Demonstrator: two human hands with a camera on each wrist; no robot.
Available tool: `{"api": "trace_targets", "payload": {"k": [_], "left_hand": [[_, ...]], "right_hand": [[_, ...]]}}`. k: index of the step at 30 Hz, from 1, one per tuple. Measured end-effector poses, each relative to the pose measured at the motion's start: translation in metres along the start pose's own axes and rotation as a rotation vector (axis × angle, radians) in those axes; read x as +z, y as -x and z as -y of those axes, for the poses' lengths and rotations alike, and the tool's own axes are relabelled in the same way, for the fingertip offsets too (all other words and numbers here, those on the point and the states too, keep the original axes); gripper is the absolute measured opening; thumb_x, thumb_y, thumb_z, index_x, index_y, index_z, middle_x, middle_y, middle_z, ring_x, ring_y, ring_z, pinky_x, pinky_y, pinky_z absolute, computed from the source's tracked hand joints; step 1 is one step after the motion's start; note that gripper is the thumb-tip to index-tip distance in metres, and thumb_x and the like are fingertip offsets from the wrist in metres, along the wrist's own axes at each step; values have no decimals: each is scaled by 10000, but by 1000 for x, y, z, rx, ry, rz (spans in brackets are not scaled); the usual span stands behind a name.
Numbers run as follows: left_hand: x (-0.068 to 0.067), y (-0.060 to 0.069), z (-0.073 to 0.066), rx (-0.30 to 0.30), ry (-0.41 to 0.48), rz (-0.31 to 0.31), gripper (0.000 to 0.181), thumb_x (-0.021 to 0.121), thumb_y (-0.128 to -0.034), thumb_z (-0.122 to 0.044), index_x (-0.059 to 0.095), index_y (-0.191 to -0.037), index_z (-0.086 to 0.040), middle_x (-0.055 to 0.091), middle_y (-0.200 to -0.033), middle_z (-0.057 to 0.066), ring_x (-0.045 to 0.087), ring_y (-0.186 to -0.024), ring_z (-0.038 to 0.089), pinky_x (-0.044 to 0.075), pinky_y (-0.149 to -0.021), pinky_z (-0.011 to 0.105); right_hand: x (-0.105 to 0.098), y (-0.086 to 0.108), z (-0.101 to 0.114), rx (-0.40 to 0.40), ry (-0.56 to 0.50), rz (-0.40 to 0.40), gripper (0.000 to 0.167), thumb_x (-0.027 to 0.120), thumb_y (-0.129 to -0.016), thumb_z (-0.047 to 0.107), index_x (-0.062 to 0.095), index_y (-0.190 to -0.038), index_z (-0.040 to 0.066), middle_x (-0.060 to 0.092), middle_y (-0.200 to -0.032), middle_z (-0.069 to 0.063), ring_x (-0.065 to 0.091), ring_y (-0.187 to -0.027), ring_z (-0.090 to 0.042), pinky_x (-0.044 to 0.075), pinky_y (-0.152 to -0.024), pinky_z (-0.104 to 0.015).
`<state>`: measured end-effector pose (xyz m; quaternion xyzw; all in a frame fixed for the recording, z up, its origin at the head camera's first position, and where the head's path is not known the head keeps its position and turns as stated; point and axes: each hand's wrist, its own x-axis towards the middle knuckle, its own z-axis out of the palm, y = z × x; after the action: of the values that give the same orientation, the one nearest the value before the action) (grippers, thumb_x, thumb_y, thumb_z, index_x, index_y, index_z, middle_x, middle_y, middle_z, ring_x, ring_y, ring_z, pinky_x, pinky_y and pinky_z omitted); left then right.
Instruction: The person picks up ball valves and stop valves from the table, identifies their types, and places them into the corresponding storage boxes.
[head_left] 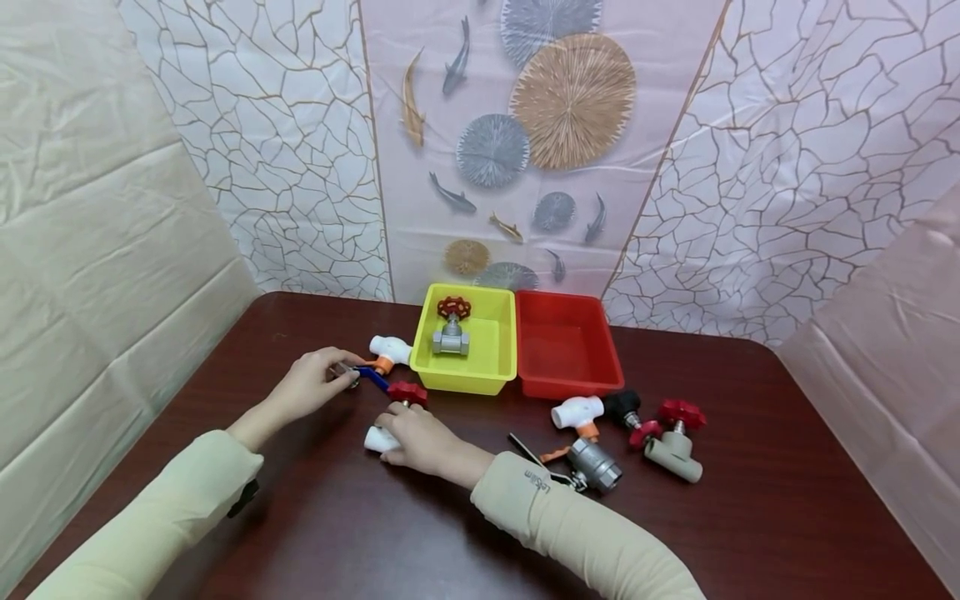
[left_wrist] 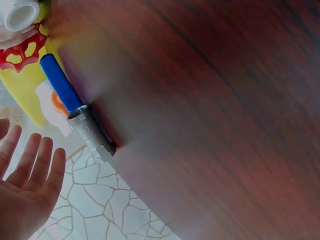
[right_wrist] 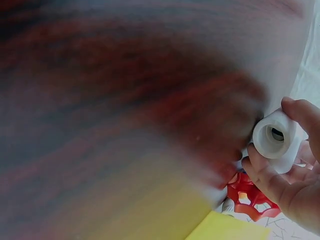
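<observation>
My right hand [head_left: 422, 439] grips a white plastic valve [head_left: 379, 439] with a red handwheel [head_left: 407, 393], low over the table. In the right wrist view, thumb and fingers close around its white body [right_wrist: 270, 142], and the open pipe end faces the camera. My left hand [head_left: 309, 385] is at a metal ball valve [left_wrist: 91, 133] with a blue lever [left_wrist: 61, 82]. The fingers look extended and apart from that valve in the left wrist view; the head view partly hides the valve behind them. Just beyond lies a white valve with an orange handle [head_left: 384, 364].
A yellow bin [head_left: 491, 342] holds a metal valve with a red handwheel [head_left: 451, 333]. The red bin [head_left: 570, 342] stands against its right side. On the right lie a white valve [head_left: 577, 412], a steel lever valve [head_left: 595, 465], a black valve [head_left: 622, 406] and a beige valve [head_left: 673, 456].
</observation>
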<state>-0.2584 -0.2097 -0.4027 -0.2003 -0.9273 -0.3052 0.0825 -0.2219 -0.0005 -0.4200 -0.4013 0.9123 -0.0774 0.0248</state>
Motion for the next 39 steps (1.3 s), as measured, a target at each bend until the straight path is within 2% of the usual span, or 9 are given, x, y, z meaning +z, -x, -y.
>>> {"api": "trace_targets", "payload": {"k": [5,9,14,17,21,27,33,39], "left_hand": [[2,-1,-1,-13,9,11,208,619,-891,-95,674,-1084,-39,670,-1022,139,648,-843,228,530,-738,421],[3,-4,-3,-30,15,21,204,615,-891,-91,673,-1077,-35,667,-1022,141,643,-846,229,538,-746,422],[5,-11,-7,-11,-26,16,215,622,-887,-99,667,-1084,-28,657,-1047,139,633,-882,238,538,-759,416],[7,-16,-10,-8,-28,11,243,624,-887,-103,652,-1109,-7,656,-1054,159,637,-912,264,536,-784,433],[9,-25,-15,-34,-1,1,264,609,-901,-108,637,-1133,16,662,-1048,180,646,-931,281,532,-800,447],[14,-41,-20,-74,1,52,282,575,-921,-111,624,-1160,28,672,-1038,187,633,-907,281,524,-768,411],[14,-57,-25,-148,127,95,344,561,-931,-121,564,-1234,42,651,-1060,237,637,-890,308,532,-704,336],[16,-69,-31,-226,261,164,374,528,-956,-146,518,-1283,33,621,-1088,258,652,-923,333,559,-745,372]], "right_hand": [[-2,2,0,-17,0,-1,400,710,-841,295,621,-1187,116,606,-1145,-39,580,-944,-155,479,-821,-248],[-4,5,1,-28,-4,3,396,713,-837,291,621,-1181,116,606,-1141,-41,579,-938,-156,481,-816,-249],[-8,11,1,-36,1,10,385,727,-818,267,629,-1161,124,600,-1123,-28,567,-911,-148,475,-786,-237],[-11,16,1,-47,18,6,378,737,-801,252,634,-1143,128,596,-1105,-16,563,-893,-147,472,-760,-230],[-16,23,1,-78,56,-15,363,751,-778,240,641,-1107,135,595,-1079,-3,558,-877,-145,463,-736,-214],[-24,33,-3,-104,50,-33,343,738,-787,221,642,-1105,134,595,-1095,-13,545,-897,-164,463,-739,-213],[-33,41,-8,-120,39,-42,347,733,-790,208,640,-1114,127,595,-1111,-30,546,-902,-179,477,-743,-226],[-41,53,-15,-141,27,-59,351,744,-781,188,638,-1108,115,593,-1134,-48,552,-912,-197,494,-754,-242]]}}
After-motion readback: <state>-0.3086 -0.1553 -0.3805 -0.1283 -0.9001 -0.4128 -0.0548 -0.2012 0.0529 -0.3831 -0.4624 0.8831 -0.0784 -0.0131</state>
